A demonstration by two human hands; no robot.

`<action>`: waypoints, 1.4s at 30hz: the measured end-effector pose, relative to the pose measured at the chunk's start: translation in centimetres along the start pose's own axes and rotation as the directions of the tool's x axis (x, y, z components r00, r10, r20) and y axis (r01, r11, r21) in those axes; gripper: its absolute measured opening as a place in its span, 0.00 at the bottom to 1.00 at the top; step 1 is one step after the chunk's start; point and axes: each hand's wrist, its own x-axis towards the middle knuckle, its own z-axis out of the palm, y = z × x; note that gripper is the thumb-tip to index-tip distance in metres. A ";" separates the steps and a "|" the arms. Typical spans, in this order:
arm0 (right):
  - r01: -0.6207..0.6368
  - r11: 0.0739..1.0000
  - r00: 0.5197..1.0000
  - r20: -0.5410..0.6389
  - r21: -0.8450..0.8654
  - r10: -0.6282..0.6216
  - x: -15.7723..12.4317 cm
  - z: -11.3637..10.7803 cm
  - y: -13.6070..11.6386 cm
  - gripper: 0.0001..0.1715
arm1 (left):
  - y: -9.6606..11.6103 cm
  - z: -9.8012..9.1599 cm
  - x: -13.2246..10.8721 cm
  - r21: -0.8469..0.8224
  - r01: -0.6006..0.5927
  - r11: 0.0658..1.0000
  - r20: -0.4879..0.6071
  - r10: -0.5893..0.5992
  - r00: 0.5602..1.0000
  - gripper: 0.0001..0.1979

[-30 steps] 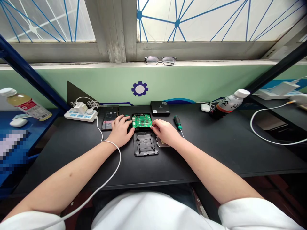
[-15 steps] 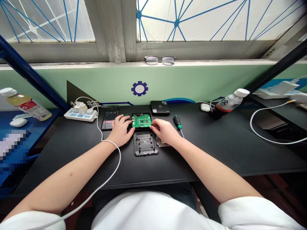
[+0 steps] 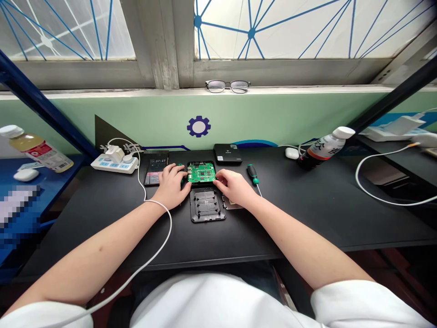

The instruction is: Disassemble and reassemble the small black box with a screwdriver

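A green circuit board point(image 3: 201, 172) sits in a shallow black casing point(image 3: 202, 185). My left hand point(image 3: 170, 186) rests at its left side with fingers spread and the thumb by the casing's lower left corner. A green and dark thing shows partly beneath those fingers, too covered to name. My right hand point(image 3: 235, 186) is closed, thumb and fingertips pinched at the board's right edge. Directly below the casing lies a black plastic cover point(image 3: 207, 206) with its ribbed inner face up. A flat metal plate point(image 3: 232, 205) is partly hidden beneath the right hand.
Right of the hands lies a green-and-black screwdriver point(image 3: 253, 175). A closed black box point(image 3: 228, 154) stands behind. Left are a phone point(image 3: 155, 169) and a white power strip point(image 3: 114, 165). A white cable point(image 3: 168, 232) crosses my left forearm. A bottle point(image 3: 326, 148) leans at the right.
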 end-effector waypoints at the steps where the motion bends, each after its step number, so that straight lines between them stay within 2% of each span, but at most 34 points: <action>1: -0.008 1.000 1.000 0.003 0.004 0.008 0.0 -0.1 -0.1 0.03 | 0.0 0.0 0.0 -0.002 0.001 1.000 -0.001 -0.001 1.000 0.17; 10: -0.061 0.998 0.997 0.050 0.026 0.060 0.0 -0.2 -0.7 0.04 | 0.0 0.0 0.0 -0.006 0.005 1.000 -0.015 -0.005 1.000 0.13; 14: -0.039 0.997 0.991 0.128 -0.072 0.048 0.0 -2.3 -0.9 0.08 | 0.0 0.0 0.0 -0.020 -0.012 1.000 -0.035 0.011 0.999 0.13; 16: 0.002 0.994 0.959 0.280 -0.111 0.029 -0.1 -4.1 -0.8 0.12 | 0.0 0.0 -0.1 -0.037 -0.039 0.999 -0.047 0.037 0.998 0.12; 17: 0.024 0.995 0.922 0.387 -0.100 0.017 -0.2 -4.9 -0.7 0.14 | 0.0 -0.1 -0.2 -0.046 -0.060 0.997 -0.054 0.057 0.997 0.12; 18: 0.015 0.995 0.883 0.469 -0.104 0.036 -0.3 -5.7 -0.6 0.20 | 0.0 -0.2 -0.3 -0.057 -0.086 0.995 -0.060 0.083 0.995 0.11; 19: -0.011 0.992 0.847 0.526 -0.123 0.074 -0.4 -6.3 -0.5 0.27 | 0.0 -0.4 -0.3 -0.069 -0.117 0.991 -0.064 0.113 0.992 0.11; 21: -0.055 0.982 0.800 0.581 -0.179 0.151 -0.5 -7.0 -0.5 0.33 | -0.1 -0.7 -0.5 -0.096 -0.196 0.976 -0.050 0.192 0.980 0.14; 23: -0.080 0.973 0.779 0.596 -0.215 0.196 -0.6 -7.2 -0.6 0.29 | 0.0 -1.1 -0.7 -0.128 -0.294 0.947 0.021 0.299 0.954 0.19; 26: -0.096 0.971 0.766 0.607 -0.219 0.213 -0.5 -7.0 -1.0 0.26 | 0.1 -1.5 -0.8 -0.173 -0.427 0.887 0.182 0.455 0.871 0.25; 29: -0.110 0.970 0.769 0.600 -0.215 0.220 -0.5 -6.9 -1.2 0.27 | 0.2 -1.6 -0.7 -0.194 -0.491 0.849 0.251 0.527 0.812 0.33; 31: -0.106 0.972 0.781 0.587 -0.208 0.211 -0.6 -6.9 -1.2 0.27 | 0.2 -1.6 -0.7 -0.187 -0.506 0.842 0.254 0.540 0.803 0.34; 34: -0.124 0.971 0.793 0.569 -0.203 0.219 -0.5 -6.9 -1.1 0.26 | 0.2 -1.5 -0.8 -0.166 -0.510 0.844 0.255 0.537 0.804 0.30; 42: -0.162 0.967 0.770 0.587 -0.197 0.249 -0.3 -6.8 -0.9 0.28 | 0.2 -1.3 -0.8 -0.150 -0.510 0.847 0.248 0.532 0.810 0.25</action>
